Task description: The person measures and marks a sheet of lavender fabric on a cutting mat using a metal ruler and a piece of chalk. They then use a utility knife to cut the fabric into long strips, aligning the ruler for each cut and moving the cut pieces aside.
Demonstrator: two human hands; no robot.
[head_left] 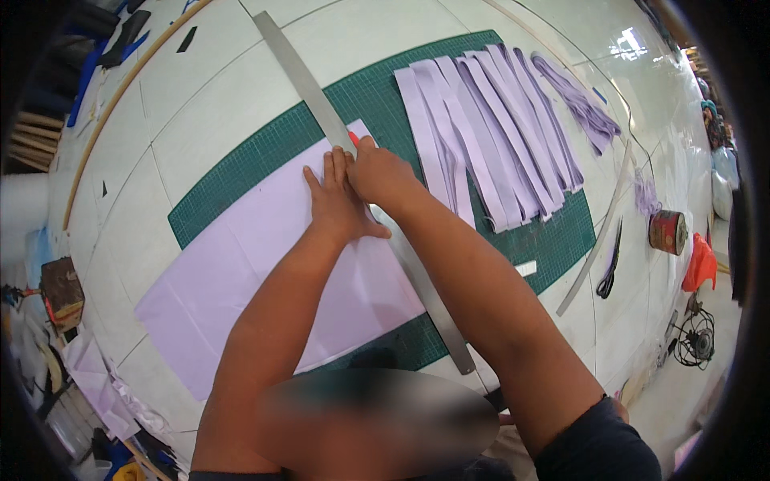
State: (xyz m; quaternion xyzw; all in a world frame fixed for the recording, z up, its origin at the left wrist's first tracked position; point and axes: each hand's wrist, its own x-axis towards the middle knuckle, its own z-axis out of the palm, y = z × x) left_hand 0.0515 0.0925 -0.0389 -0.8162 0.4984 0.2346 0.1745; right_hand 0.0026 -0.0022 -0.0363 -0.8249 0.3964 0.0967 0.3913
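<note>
A long metal ruler (309, 84) lies slantwise across a lilac fabric sheet (241, 280) and the green cutting mat (228, 176) beneath it. My left hand (341, 200) presses down on the ruler and the fabric beside it, fingers and thumb spread. Right against its fingertips, my right hand (385, 175) is closed around a red cutter (354, 139); only its red end shows, and the blade is hidden. A narrow piece of lilac fabric sticks out past the ruler's right edge near my right hand.
Several lilac strips (489, 132) lie on the mat's right half, with a bundled lilac strip (577, 104) beyond. Scissors (611, 260), a thin metal strip (597, 228), a round tin (667, 232) and a red bag (700, 263) are on the tiled floor at right. A brown box (62, 293) stands left.
</note>
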